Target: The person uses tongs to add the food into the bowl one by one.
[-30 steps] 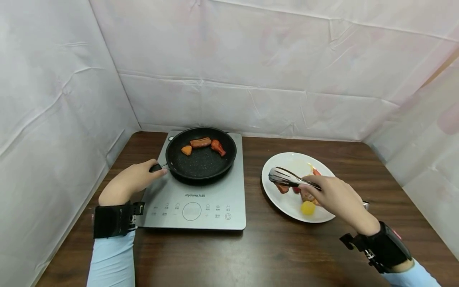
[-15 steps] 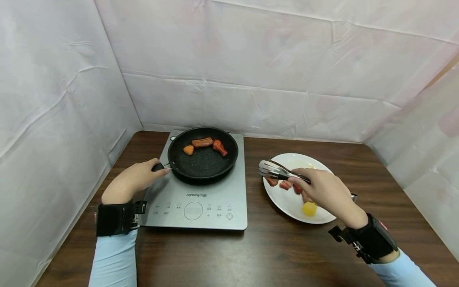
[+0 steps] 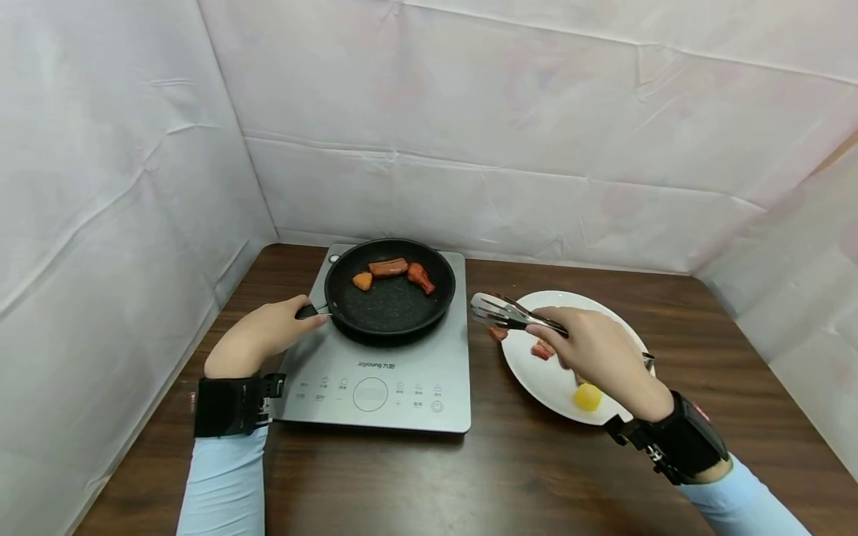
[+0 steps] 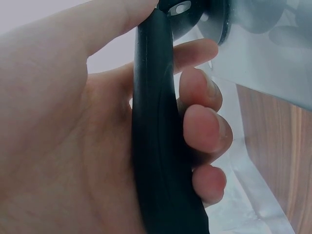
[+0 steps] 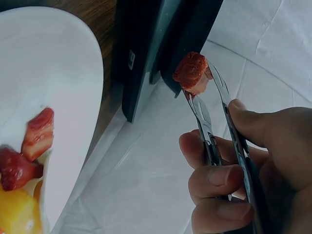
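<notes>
My left hand [image 3: 268,335] holds the black handle [image 4: 156,122] of a frying pan [image 3: 389,313], its fingers curled round it in the left wrist view. In the pan lie a sausage [image 3: 388,268], a chicken drumstick [image 3: 420,278] and a small orange piece [image 3: 363,281]. My right hand [image 3: 596,353] grips metal tongs [image 3: 499,310] over the left side of a white plate [image 3: 623,327]. A reddish-brown piece of meat [image 5: 191,72] is pinched between the tongs' tips. On the plate are another meat piece [image 3: 542,349] and a yellow piece [image 3: 587,397]; my hand hides part of the food.
The pan stands on a silver induction cooktop [image 3: 375,406], left of the plate. Both are on a dark wood table [image 3: 509,476]. White sheeting [image 3: 436,112] hangs behind and along both sides.
My right hand has moved left with the tongs, carrying the meat piece from above the plate to its left edge. The left hand keeps its hold on the handle; the view has shifted slightly.
</notes>
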A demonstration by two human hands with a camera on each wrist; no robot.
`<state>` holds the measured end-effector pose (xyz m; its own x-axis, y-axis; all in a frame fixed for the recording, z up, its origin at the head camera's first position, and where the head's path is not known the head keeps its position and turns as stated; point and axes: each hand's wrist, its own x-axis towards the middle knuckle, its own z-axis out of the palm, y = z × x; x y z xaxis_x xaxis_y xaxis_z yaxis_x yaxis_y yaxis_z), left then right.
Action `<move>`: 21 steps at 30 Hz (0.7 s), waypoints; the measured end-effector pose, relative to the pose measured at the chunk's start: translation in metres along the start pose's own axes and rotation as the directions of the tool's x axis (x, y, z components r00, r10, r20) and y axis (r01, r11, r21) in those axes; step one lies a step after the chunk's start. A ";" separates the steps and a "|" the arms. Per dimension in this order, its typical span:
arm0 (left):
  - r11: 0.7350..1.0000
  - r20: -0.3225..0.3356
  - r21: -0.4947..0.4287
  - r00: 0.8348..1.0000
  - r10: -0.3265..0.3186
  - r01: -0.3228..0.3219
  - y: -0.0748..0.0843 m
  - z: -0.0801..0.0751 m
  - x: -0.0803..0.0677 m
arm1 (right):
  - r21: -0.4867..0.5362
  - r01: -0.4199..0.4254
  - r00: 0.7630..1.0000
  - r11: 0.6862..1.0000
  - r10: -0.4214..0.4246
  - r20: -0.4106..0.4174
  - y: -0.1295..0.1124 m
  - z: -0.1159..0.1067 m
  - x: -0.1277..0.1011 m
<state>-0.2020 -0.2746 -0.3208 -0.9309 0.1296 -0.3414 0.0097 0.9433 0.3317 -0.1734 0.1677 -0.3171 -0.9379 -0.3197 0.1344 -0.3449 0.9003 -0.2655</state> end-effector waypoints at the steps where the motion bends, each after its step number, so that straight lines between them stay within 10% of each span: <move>1: 1.000 0.000 -0.001 1.000 -0.003 0.003 0.000 0.000 0.000 | -0.011 0.009 1.000 1.000 -0.009 -0.012 -0.001 0.001 0.002; 21: 1.000 -0.001 -0.002 1.000 -0.028 0.028 0.006 0.002 0.001 | 0.004 0.093 0.996 0.996 -0.093 -0.016 -0.044 0.008 0.052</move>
<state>-0.2019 -0.2678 -0.3205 -0.9313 0.1032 -0.3493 -0.0165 0.9461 0.3235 -0.2074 0.1096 -0.3060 -0.9010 -0.3975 0.1735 -0.4310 0.8653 -0.2559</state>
